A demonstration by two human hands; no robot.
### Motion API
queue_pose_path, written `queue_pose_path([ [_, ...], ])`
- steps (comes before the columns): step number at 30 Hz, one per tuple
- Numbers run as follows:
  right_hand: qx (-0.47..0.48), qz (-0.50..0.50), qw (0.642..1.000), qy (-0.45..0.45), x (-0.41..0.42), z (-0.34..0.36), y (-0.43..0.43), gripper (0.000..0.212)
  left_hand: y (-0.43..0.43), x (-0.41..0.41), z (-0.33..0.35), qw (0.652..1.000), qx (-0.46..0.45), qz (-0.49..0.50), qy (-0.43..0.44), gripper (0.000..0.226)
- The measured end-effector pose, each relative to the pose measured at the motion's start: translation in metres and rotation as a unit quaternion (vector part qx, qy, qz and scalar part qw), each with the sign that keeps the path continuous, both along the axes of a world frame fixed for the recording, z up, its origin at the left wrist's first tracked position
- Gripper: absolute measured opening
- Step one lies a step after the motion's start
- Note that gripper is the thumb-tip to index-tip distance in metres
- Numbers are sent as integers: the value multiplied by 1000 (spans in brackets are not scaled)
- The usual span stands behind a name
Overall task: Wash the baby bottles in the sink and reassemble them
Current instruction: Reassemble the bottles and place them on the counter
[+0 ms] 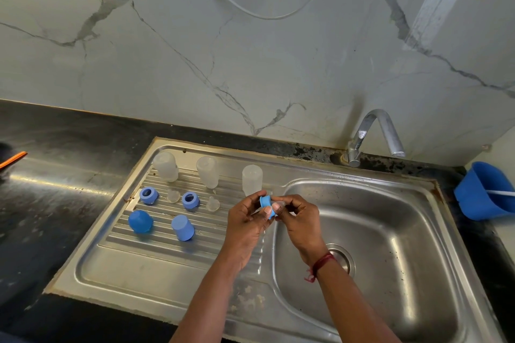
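My left hand (246,221) pinches a blue screw ring (266,203) above the sink's divider. Right beside it, my right hand (299,217) pinches what looks like a clear teat (280,205) against the ring. Three clear bottles (165,166) (207,171) (252,179) stand upside down at the back of the ribbed drainboard (156,234). In front of them lie two more blue rings (148,195) (190,200), each with a clear teat (173,195) (212,204) beside it. Two blue caps (140,221) (182,228) sit nearer to me.
The steel basin (390,245) with its drain (342,260) lies under my right wrist. A chrome tap (373,133) rises at the back. A blue tub (485,189) stands on the black counter (41,203) at the right, an orange handle (12,159) at the far left.
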State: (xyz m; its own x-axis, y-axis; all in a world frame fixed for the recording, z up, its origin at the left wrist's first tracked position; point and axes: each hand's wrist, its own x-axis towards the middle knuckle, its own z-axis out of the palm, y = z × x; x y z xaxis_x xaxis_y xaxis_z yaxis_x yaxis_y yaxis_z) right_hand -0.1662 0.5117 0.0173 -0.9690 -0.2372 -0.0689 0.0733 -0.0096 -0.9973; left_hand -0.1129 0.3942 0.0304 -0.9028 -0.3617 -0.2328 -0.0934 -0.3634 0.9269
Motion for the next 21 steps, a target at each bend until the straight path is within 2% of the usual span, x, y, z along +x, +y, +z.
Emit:
queue_pose_path([
  [3,52,-45,997,45,2,-3,-6,9,5,-2,-4,999,11,30,-4,30],
  [7,101,-114,982,113,10,-2,-14,23,9,-6,-7,998,32,58,0,31],
  [11,137,-155,964,169,12,-5,-18,13,12,-7,-9,997,31,71,4,31],
  [14,130,-157,967,151,9,-3,-16,14,11,-7,-8,998,30,54,9,32],
  [21,45,-100,992,58,-1,4,-11,20,-3,-8,-2,1000,4,-10,11,37],
])
